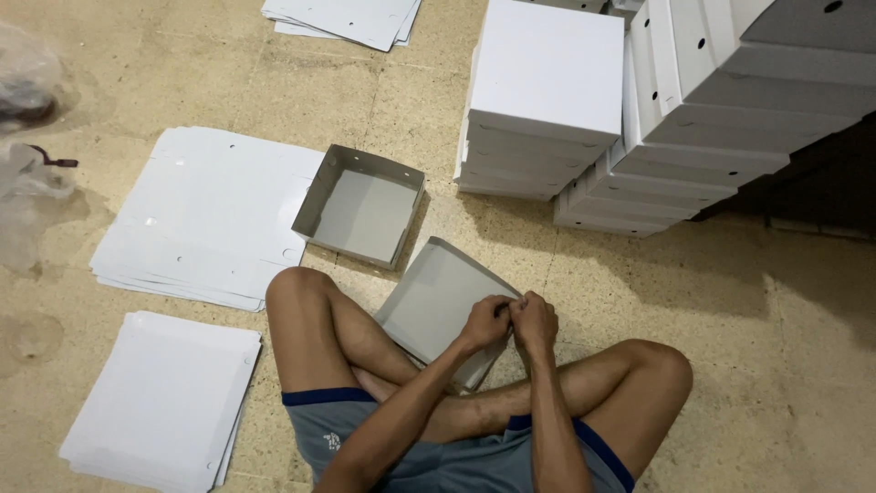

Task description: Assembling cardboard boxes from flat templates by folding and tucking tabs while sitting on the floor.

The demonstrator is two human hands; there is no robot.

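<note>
Left hand [484,321] and right hand [535,321] both pinching one corner of a half-folded grey cardboard tray [438,301], finished tray [360,205] on floor [730,301] nearby

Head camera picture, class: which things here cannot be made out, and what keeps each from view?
- Corner of the grey half-folded box: covered by the left hand and right hand, so the grip is unclear.
- Stacked white boxes: cut off by the top and right edges.
- Flat white sheets: cut off by the top edge.
- Clear plastic bag: blurred at the left edge; contents unreadable.
</note>
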